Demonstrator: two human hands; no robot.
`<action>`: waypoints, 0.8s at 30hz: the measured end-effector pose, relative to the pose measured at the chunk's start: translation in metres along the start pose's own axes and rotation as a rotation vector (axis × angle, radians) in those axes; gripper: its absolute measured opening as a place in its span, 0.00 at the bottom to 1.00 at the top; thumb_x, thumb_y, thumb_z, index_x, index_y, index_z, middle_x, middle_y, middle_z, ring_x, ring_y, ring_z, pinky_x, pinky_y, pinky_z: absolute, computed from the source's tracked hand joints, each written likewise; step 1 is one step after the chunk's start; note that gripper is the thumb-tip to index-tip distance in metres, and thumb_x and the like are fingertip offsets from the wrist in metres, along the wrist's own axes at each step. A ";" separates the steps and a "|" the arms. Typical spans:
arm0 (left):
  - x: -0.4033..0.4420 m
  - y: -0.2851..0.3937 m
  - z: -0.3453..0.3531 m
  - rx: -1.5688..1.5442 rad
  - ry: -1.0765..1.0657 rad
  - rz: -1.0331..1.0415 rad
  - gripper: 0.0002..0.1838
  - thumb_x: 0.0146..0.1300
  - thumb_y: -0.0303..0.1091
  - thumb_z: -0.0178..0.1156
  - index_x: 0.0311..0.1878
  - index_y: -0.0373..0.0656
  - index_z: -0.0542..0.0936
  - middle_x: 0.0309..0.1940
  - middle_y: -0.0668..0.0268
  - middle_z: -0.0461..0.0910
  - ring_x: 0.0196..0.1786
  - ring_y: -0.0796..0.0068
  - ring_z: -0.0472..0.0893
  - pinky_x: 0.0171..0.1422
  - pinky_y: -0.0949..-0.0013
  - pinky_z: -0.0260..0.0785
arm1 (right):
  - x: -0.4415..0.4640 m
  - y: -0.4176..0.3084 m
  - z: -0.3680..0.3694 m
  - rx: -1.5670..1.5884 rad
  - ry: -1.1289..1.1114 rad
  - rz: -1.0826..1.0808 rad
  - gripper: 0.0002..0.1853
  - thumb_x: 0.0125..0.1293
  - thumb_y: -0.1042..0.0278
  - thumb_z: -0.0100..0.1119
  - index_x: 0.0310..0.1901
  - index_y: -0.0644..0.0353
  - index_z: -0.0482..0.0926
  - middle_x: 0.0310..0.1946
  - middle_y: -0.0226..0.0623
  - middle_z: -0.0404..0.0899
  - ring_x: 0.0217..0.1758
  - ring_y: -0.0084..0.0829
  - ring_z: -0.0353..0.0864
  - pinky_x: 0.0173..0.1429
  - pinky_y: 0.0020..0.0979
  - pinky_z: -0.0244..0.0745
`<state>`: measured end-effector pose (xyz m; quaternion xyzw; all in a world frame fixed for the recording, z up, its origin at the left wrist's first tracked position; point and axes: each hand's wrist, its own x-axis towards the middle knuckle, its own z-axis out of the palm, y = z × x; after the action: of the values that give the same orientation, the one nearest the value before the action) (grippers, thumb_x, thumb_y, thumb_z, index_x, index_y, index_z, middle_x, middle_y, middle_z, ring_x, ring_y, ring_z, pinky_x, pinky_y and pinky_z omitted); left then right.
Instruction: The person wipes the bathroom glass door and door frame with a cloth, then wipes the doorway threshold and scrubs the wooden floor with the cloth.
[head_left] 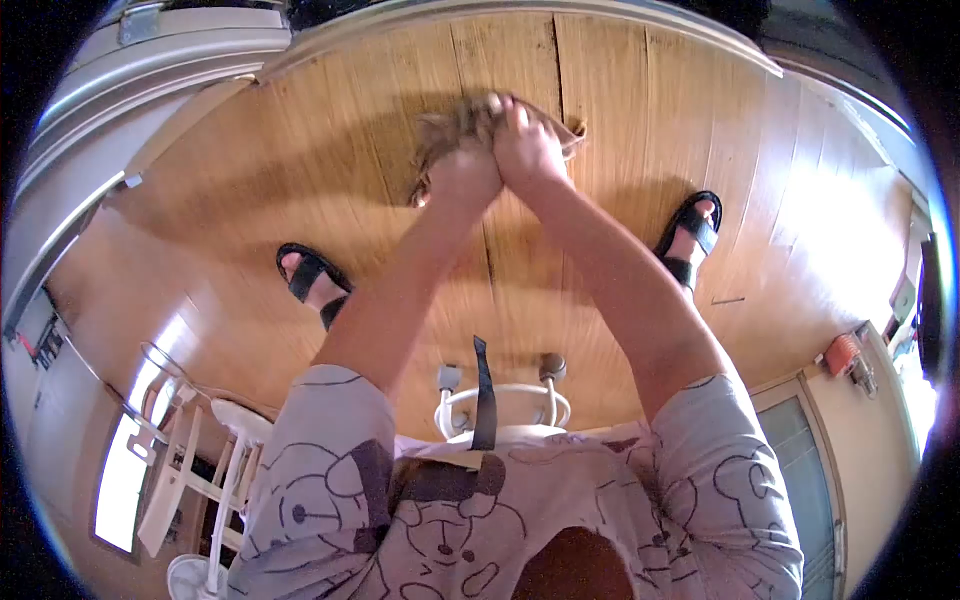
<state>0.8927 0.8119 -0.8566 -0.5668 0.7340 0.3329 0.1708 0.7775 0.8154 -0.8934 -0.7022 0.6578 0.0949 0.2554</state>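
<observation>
A brown cloth (446, 134) is bunched up in front of me, over the wooden floor (350, 160). My left hand (466, 174) is closed on the cloth, with its fingers partly blurred. Against it, my right hand (530, 150) grips the same cloth, and a corner of it sticks out to the right. Whether the cloth touches the floor I cannot tell.
My feet in black sandals (308, 272) stand apart on either side. White chair legs (505, 390) with grey feet are close behind me. A white folding-type frame (225, 470) stands at lower left. A curved raised edge (520, 8) borders the floor ahead.
</observation>
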 end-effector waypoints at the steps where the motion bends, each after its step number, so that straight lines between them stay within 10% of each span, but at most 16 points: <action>1: 0.027 0.000 -0.024 0.029 0.073 0.042 0.19 0.65 0.41 0.44 0.53 0.39 0.71 0.31 0.51 0.81 0.33 0.58 0.83 0.34 0.59 0.76 | 0.025 -0.012 -0.052 0.190 -0.087 0.162 0.24 0.66 0.69 0.41 0.63 0.66 0.60 0.59 0.52 0.64 0.55 0.46 0.75 0.58 0.42 0.73; 3: 0.092 -0.017 -0.039 0.067 0.424 0.080 0.17 0.63 0.41 0.47 0.46 0.41 0.76 0.29 0.55 0.82 0.32 0.61 0.83 0.35 0.62 0.76 | 0.098 0.003 -0.033 0.158 0.334 0.070 0.20 0.64 0.66 0.47 0.55 0.66 0.70 0.50 0.50 0.73 0.50 0.45 0.79 0.54 0.41 0.75; 5: 0.089 -0.009 -0.081 -0.140 0.064 -0.198 0.16 0.62 0.43 0.48 0.40 0.44 0.80 0.33 0.57 0.82 0.34 0.63 0.83 0.38 0.62 0.76 | 0.082 -0.015 -0.087 -0.135 -0.093 -0.044 0.18 0.63 0.65 0.50 0.52 0.66 0.73 0.50 0.51 0.73 0.51 0.42 0.78 0.54 0.40 0.75; 6: 0.086 -0.006 -0.084 -0.274 -0.011 -0.378 0.16 0.62 0.44 0.48 0.38 0.46 0.83 0.36 0.57 0.83 0.36 0.64 0.83 0.40 0.61 0.75 | 0.069 -0.017 -0.073 -0.086 -0.093 -0.030 0.18 0.63 0.65 0.49 0.51 0.66 0.74 0.51 0.50 0.73 0.53 0.44 0.77 0.55 0.47 0.73; 9: 0.026 -0.012 -0.049 0.147 0.035 -0.049 0.15 0.60 0.40 0.49 0.40 0.45 0.82 0.33 0.58 0.82 0.36 0.59 0.83 0.40 0.62 0.77 | 0.022 -0.019 -0.026 -0.246 0.142 -0.117 0.19 0.63 0.67 0.47 0.54 0.66 0.72 0.50 0.52 0.69 0.57 0.58 0.70 0.40 0.82 0.56; 10: 0.010 -0.010 -0.042 0.213 0.042 0.042 0.14 0.59 0.40 0.50 0.38 0.43 0.82 0.31 0.57 0.81 0.36 0.58 0.83 0.39 0.61 0.77 | 0.011 -0.019 -0.039 -0.009 -0.186 -0.080 0.21 0.63 0.67 0.46 0.56 0.67 0.66 0.52 0.58 0.68 0.57 0.59 0.71 0.49 0.75 0.61; 14: 0.018 -0.020 -0.061 0.158 -0.046 0.148 0.17 0.58 0.45 0.56 0.29 0.39 0.82 0.24 0.57 0.81 0.29 0.60 0.82 0.33 0.65 0.76 | 0.023 -0.027 -0.081 0.335 -0.371 0.165 0.20 0.63 0.65 0.47 0.52 0.70 0.64 0.51 0.63 0.69 0.53 0.54 0.76 0.55 0.42 0.75; 17: 0.096 -0.043 -0.035 0.001 0.011 -0.123 0.18 0.59 0.40 0.49 0.43 0.40 0.82 0.44 0.53 0.81 0.42 0.56 0.83 0.44 0.59 0.76 | 0.077 -0.016 -0.046 -0.270 0.077 -0.122 0.21 0.63 0.65 0.51 0.56 0.67 0.67 0.52 0.53 0.71 0.48 0.46 0.80 0.46 0.40 0.80; 19: 0.084 -0.021 -0.098 -0.348 -0.148 -0.255 0.20 0.58 0.42 0.49 0.44 0.36 0.81 0.45 0.52 0.80 0.45 0.53 0.82 0.49 0.59 0.74 | 0.086 -0.026 -0.088 -0.114 -0.149 -0.035 0.23 0.64 0.64 0.52 0.57 0.68 0.67 0.52 0.49 0.72 0.48 0.44 0.80 0.46 0.39 0.81; 24: 0.030 -0.010 -0.060 0.063 0.102 0.016 0.15 0.58 0.40 0.51 0.37 0.41 0.83 0.36 0.50 0.82 0.43 0.58 0.83 0.46 0.57 0.75 | 0.063 -0.001 0.005 -0.079 0.077 -0.023 0.18 0.65 0.63 0.50 0.51 0.67 0.73 0.52 0.49 0.72 0.46 0.42 0.81 0.46 0.38 0.81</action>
<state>0.9010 0.7477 -0.8355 -0.5712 0.7565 0.2816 0.1484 0.7869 0.7620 -0.9268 -0.7223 0.6548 0.0906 0.2031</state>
